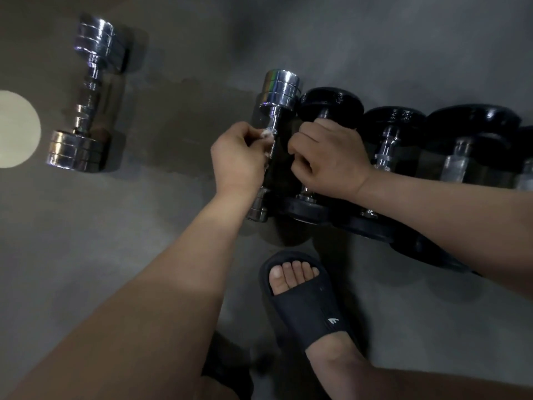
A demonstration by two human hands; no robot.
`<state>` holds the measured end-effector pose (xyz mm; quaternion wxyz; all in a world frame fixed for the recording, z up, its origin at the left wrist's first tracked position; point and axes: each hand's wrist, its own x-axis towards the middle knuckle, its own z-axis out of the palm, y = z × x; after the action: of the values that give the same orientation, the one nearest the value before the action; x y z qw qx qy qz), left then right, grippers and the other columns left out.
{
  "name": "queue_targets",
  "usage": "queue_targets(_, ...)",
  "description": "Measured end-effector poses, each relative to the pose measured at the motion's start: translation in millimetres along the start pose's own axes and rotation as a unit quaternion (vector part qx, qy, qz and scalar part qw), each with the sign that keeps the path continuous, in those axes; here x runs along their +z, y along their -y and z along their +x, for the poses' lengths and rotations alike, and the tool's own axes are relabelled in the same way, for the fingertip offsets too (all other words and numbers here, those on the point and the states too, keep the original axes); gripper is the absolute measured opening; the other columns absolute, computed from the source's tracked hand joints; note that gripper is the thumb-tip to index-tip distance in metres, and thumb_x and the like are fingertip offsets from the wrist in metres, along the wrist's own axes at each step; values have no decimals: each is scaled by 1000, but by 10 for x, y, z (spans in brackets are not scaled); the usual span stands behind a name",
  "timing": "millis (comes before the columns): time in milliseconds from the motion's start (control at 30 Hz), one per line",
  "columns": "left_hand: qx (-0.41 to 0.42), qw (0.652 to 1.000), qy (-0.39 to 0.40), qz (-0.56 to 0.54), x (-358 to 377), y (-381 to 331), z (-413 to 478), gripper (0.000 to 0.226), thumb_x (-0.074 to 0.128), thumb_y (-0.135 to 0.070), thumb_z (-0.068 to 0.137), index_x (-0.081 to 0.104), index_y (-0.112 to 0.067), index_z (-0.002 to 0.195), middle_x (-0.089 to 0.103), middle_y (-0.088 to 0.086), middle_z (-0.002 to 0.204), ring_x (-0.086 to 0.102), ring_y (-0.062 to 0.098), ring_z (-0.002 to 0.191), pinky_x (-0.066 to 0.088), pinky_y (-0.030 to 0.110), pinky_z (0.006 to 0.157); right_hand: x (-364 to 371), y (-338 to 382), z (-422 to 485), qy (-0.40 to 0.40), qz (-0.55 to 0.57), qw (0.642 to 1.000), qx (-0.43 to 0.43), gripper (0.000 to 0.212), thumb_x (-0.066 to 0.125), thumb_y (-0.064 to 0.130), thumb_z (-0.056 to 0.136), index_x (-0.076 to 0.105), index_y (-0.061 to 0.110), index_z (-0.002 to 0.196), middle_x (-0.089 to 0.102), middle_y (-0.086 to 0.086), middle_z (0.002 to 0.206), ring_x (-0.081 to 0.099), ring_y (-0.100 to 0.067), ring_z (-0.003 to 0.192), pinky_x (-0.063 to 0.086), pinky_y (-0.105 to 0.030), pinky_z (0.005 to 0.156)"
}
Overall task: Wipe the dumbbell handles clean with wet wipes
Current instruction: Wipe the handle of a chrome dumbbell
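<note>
The chrome dumbbell (281,90) lies on the floor (144,215) between both grips. The left grip (238,157) pinches a white wet wipe (265,136) against its handle (273,145). The right grip (328,157), wrist bent, curls over the neighbouring black dumbbell (331,102); I cannot tell what it holds.

Grey concrete floor (173,215) under me.
My black rubber slide sandal (313,310) rests on it; a pale round patch (17,129) at the left edge.
</note>
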<state>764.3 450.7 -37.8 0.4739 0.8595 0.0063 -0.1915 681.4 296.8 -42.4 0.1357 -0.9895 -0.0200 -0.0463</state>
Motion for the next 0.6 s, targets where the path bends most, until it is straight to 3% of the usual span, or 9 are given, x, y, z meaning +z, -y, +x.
queue_targets(133, 12, 999, -37, 11, 180, -124, 206, 23, 83, -27, 78, 68, -11, 71, 63, -10, 63, 56, 4, 59, 43, 16, 59, -11, -27, 11, -9, -6, 1000, -19, 16, 54, 22, 85, 68, 16, 90, 61, -2, 86, 54, -24, 79, 30, -26, 60)
queue_targets(233, 31, 998, -6, 52, 157, -119, 258, 31, 77, -37, 85, 70, -9, 73, 64, -5, 65, 58, 12, 63, 44, 23, 62, -3, -38, 6, -18, -13, 999, -27, 15, 55, 21, 84, 68, 15, 89, 62, -3, 85, 55, -25, 78, 28, -26, 61)
queue_targets(300, 64, 993, 47, 86, 55, -69, 252, 28, 69, -36, 93, 74, -11, 81, 70, -1, 76, 63, 13, 72, 46, 20, 67, 6, -34, 1, -24, -8, 999, -25, 15, 55, 20, 84, 68, 14, 88, 62, -4, 85, 55, -26, 78, 34, -28, 60)
queue_targets(400, 94, 985, 99, 102, -42, -7, 211, 13, 70, -20, 91, 77, -14, 100, 70, -3, 101, 65, 6, 87, 45, 5, 78, 12, -28, -3, -28, -3, 999, -23, 16, 54, 20, 84, 68, 13, 88, 62, -5, 84, 56, -27, 78, 36, -30, 61)
queue_targets(533, 71, 992, 31, 101, 129, -68, 283, 15, 81, -29, 75, 68, -23, 76, 70, -3, 88, 65, 11, 80, 50, 24, 75, 10, -23, 9, -34, -15, 999, -31, 16, 54, 20, 83, 68, 13, 87, 61, -5, 83, 55, -27, 76, 34, -31, 63)
queue_targets(600, 41, 996, -12, 76, 222, -153, 320, 24, 83, -30, 71, 60, -24, 66, 69, -5, 80, 63, 11, 74, 48, 23, 69, -1, -31, 22, -31, -15, 999, -40, 16, 54, 21, 83, 68, 12, 88, 61, -6, 84, 55, -28, 76, 35, -33, 63)
